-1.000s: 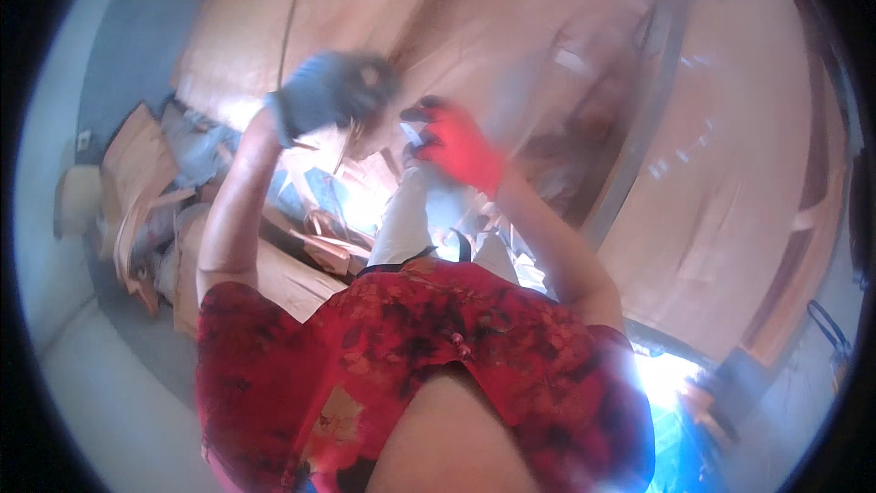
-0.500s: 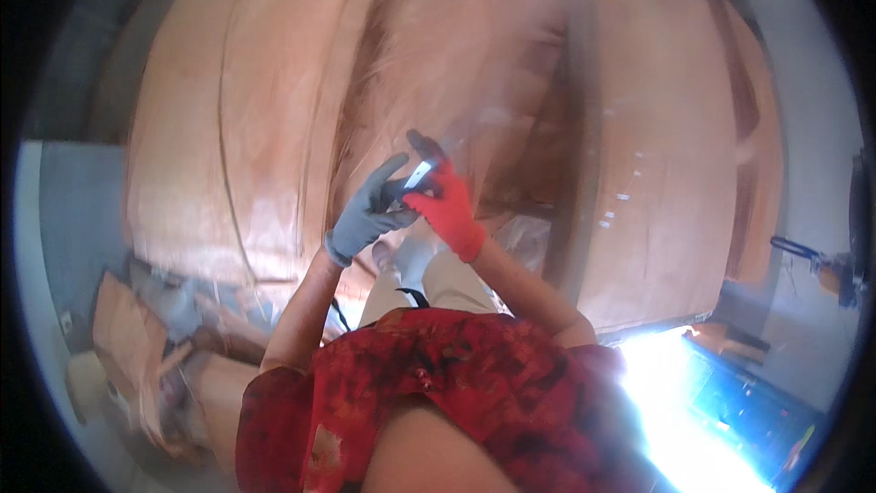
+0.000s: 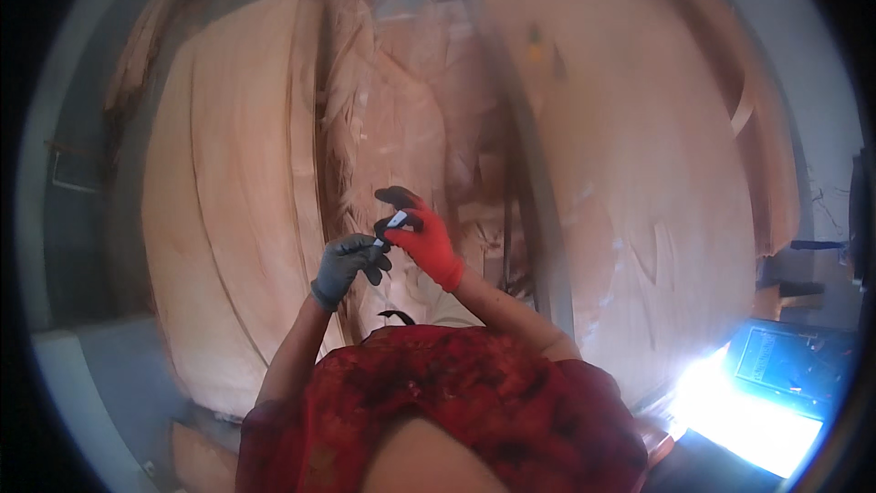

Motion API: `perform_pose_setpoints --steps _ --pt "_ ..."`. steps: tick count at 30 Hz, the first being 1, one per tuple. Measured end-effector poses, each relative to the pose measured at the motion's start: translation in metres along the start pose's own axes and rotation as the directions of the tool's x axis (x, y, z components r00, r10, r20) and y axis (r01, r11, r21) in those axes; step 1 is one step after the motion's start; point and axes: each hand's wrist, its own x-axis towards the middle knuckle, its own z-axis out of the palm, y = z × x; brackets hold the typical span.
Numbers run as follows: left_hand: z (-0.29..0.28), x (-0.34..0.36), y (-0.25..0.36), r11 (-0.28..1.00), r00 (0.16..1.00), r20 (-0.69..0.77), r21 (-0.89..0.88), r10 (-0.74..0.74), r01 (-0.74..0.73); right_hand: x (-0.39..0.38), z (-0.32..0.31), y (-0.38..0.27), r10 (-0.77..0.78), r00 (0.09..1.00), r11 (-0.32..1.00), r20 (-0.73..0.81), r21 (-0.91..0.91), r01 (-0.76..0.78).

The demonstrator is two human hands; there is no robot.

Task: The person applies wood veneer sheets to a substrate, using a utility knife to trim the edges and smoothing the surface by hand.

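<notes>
In the head view, my left hand [image 3: 351,263], in a grey glove, pinches the lower end of a small object with pale strips [image 3: 399,219], perhaps a small tool. My right hand [image 3: 415,239], in a red glove with dark fingertips, grips its upper part, just above and right of the left hand. Both hands are held close together in front of my red floral top [image 3: 438,374]. Beyond them are torn, layered pale-brown wood sheets [image 3: 383,82], like veneer.
Large stacks of smooth wood sheets stand on the left [image 3: 219,201] and right [image 3: 648,173]. More torn strips [image 3: 201,456] show at the lower left. A very bright patch beside a blue panel [image 3: 794,356] sits at the lower right, along a pale wall [image 3: 812,110].
My hands came together from apart and moved lower in view, turning the small object between them. The view swung, so the scrap pile at the left has largely left the frame.
</notes>
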Motion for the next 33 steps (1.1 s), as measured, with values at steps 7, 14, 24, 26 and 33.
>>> perform_pose_setpoints --steps 7,14,24,26,33 --pt "-0.012 0.153 0.113 0.984 0.997 0.071 0.178 -0.042 0.029 0.128 -0.093 -0.071 0.09 0.953 0.983 -0.289 0.182 -0.037" --pt "-0.039 0.383 0.228 0.987 0.996 0.083 0.157 0.03 -0.043 0.308 -0.249 -0.119 -0.437 0.787 0.782 -0.436 -0.616 0.094" --pt "-0.093 0.755 0.304 0.982 0.965 0.222 -0.094 -0.142 0.166 0.663 -0.413 -0.052 -0.468 0.822 0.36 -0.324 -0.92 -0.157" --pt "-0.101 0.79 0.315 0.974 0.959 0.221 -0.104 -0.177 0.204 0.713 -0.442 -0.028 -0.447 0.854 0.232 -0.267 -0.956 -0.177" --pt "-0.119 0.851 0.328 0.939 0.921 0.248 -0.088 -0.302 0.332 0.775 -0.495 0.031 -0.159 0.923 0.044 -0.351 -0.936 -0.348"
